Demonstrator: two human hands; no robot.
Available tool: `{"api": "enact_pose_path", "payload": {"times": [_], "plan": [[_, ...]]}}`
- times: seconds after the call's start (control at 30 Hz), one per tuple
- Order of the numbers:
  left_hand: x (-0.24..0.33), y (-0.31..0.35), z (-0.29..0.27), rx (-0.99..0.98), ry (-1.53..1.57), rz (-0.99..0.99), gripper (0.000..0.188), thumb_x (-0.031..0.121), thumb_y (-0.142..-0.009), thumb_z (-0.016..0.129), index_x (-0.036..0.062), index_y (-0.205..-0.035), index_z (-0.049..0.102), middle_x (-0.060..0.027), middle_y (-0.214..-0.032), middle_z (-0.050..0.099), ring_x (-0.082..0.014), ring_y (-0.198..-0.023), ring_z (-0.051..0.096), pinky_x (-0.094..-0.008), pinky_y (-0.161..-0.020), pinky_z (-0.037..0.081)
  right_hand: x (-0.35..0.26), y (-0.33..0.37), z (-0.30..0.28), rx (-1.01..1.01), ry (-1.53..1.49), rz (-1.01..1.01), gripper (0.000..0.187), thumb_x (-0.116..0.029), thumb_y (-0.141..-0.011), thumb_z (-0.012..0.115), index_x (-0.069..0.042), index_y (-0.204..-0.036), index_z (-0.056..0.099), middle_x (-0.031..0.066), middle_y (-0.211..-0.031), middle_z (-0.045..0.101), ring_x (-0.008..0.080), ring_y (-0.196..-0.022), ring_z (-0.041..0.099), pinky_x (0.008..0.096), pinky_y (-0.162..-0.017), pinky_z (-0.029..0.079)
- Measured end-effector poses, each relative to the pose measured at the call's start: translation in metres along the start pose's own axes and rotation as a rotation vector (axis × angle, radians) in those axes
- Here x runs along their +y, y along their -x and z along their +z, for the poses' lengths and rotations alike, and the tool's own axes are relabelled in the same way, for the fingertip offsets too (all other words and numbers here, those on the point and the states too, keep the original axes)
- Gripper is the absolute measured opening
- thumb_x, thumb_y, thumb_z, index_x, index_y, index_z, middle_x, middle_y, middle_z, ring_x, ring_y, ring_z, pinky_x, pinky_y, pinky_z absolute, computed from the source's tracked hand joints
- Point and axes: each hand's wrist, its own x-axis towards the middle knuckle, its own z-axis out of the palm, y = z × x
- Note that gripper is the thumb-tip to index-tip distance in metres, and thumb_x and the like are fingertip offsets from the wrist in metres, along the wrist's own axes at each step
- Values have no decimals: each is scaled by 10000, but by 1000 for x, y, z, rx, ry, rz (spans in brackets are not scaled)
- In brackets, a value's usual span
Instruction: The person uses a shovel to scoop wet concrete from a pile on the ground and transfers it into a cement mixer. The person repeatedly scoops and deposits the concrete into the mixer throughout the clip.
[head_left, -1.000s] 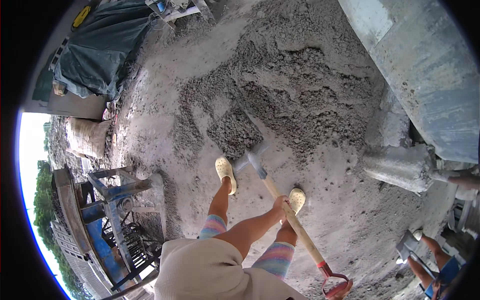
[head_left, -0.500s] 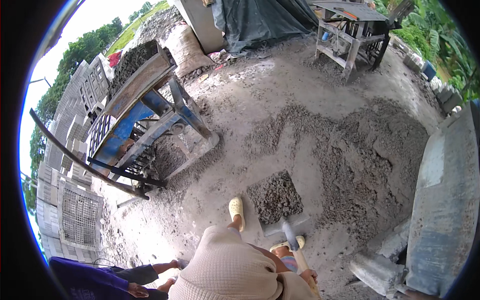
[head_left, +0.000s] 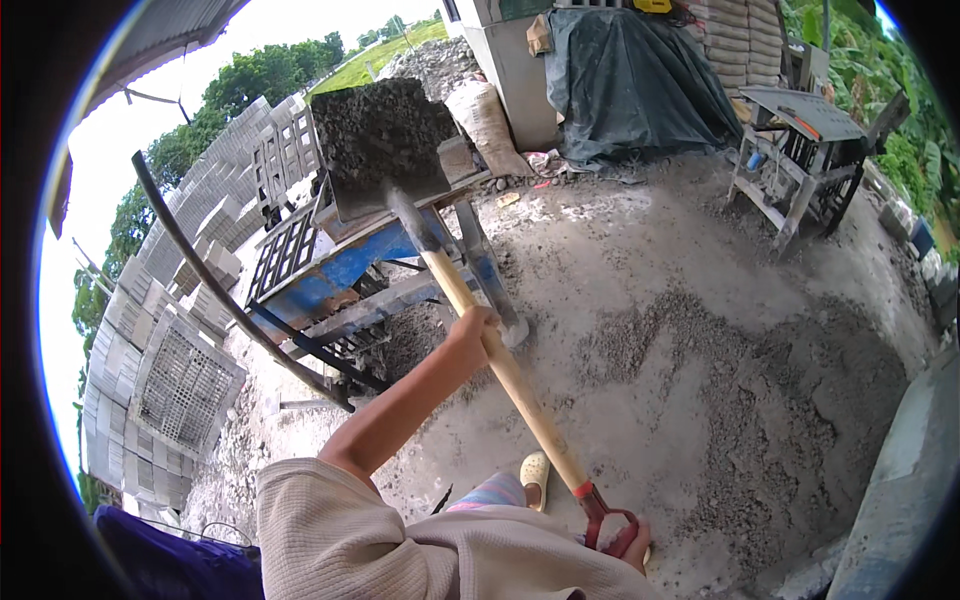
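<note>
I hold a shovel (head_left: 530,408) with both hands. My left hand (head_left: 474,338) is wrapped round its wooden shaft partway down. My right hand (head_left: 636,543) grips the red D-shaped handle at the near end. The raised blade carries a heap of dark, damp gravel mix (head_left: 385,130). It is over the top of a blue metal block-making machine (head_left: 365,255), hiding part of it. From this view I cannot tell whether the blade touches the machine. A long curved bar (head_left: 215,280) reaches out from the machine's left side.
A mound of grey mix (head_left: 790,420) spreads over the ground at the right. Concrete blocks (head_left: 125,350) are stacked at the left. A wooden stand (head_left: 800,170) and a dark tarp (head_left: 635,90) are at the back. Someone's purple sleeve (head_left: 175,550) shows at the lower left.
The loaded shovel has risen from the ground beside my feet, up and left to the machine top. My left hand now shows on the shaft. The view has shifted left.
</note>
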Motion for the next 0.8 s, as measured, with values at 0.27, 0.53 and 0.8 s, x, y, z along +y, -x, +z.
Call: {"api": "enact_pose_path", "payload": {"times": [0.27, 0.53, 0.8], "plan": [[174, -83, -67, 290, -488, 695, 336, 42, -578, 593, -81, -843, 426, -136, -673, 501, -235, -564, 539, -316, -470, 452, 58, -97, 173, -328, 20, 738, 347, -373, -797, 372, -70, -639, 436, 21, -456, 410, 117, -365, 411, 222, -319, 325], [178, -146, -82, 566, -808, 619, 512, 87, -581, 530, -94, -1000, 296, -281, -967, 415, -359, -923, 462, -360, -807, 396, 70, -141, 197, -309, -243, 1563, 332, -348, -774, 431, -21, -723, 452, 6, -542, 462, 121, -416, 452, 235, -410, 372], [205, -104, -72, 481, -715, 1005, 554, 145, -553, 617, -116, -939, 318, -261, -886, 440, -337, -830, 499, -338, -716, 430, 22, -138, 204, -491, -64, 1121, 421, -429, -763, 464, -13, -694, 451, 35, -526, 506, 130, -396, 489, 221, -377, 412]]}}
